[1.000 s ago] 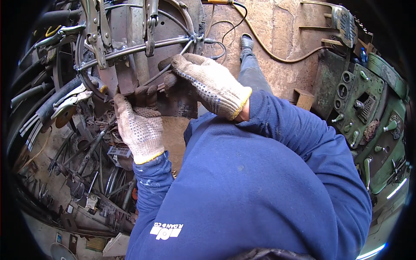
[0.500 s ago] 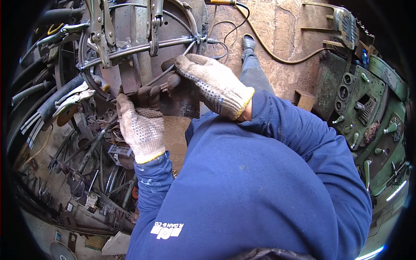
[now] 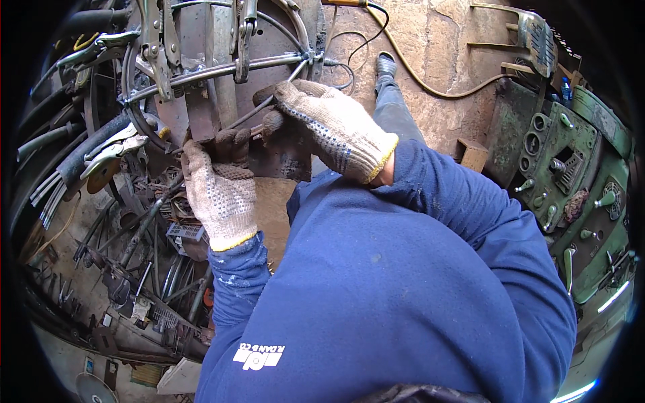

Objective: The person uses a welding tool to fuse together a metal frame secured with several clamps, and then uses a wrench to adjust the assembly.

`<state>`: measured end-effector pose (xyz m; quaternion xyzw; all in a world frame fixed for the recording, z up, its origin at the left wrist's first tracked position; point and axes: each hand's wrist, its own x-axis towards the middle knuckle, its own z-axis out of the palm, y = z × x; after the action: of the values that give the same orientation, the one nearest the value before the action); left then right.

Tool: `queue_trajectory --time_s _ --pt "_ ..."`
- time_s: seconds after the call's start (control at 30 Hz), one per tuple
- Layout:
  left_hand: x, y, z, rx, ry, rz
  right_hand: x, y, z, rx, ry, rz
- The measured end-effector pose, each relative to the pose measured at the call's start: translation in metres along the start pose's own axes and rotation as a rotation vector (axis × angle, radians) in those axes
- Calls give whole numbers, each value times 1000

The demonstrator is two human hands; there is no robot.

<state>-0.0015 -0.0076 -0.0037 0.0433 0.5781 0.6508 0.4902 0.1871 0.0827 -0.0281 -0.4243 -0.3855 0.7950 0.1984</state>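
Note:
My left hand, in a soiled knit work glove with blue dots, is closed at the near edge of a metal workpiece. My right hand, gloved the same way, is bent round with its fingers pinched, just right of the left. A thin metal rod runs between the fingertips of both hands; their grip on it is partly hidden by the gloves. Just beyond lies a welded frame of curved metal bars. Two locking pliers, one at left and one at right, clamp onto its long bar.
More locking pliers and tubes crowd the left. Below them lies a heap of scrap metal. A green machine with levers stands at right. A hose crosses the floor, near an orange-handled tool.
The hands have shifted very slightly, and the welded frame with its pliers sits a touch lower in view. Both hands keep the same closed pose.

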Motion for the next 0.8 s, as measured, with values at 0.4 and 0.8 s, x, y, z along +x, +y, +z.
queue_trajectory --time_s 0.4,0.8 --pt "3 -2 0 -33 91 7 2 0 2 113 -10 34" --pt "0 -1 3 -15 69 14 -1 -3 4 390 -57 106"
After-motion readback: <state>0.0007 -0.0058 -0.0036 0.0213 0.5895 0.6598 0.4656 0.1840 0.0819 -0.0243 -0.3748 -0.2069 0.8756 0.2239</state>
